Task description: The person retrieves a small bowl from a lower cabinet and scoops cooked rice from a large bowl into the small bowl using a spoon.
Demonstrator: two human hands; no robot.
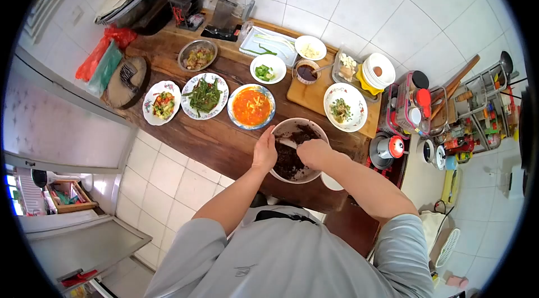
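Note:
A large pale bowl (321, 175) with a dark, crumbly mixture (287, 160) inside stands at the near edge of the wooden table. My left hand (264, 150) holds the bowl by its left rim. Over the right part of the bowl, my right hand (314, 153) is closed, its fingertips down at the mixture; what it grips is hidden. Just left of the bowl is a dish of orange-red food (251, 106). A white bowl with chopped greens (340, 111) sits to the upper right, and part of a white dish (331, 181) shows under my right forearm.
Plates of green vegetables (204, 96) and mixed food (163, 105) stand left. Behind are a metal bowl (197, 55), a tray (269, 45), a cutting board (307, 94) and a dark sauce bowl (307, 72). Spice baskets (410, 104) and a red-topped jar (395, 146) are at right.

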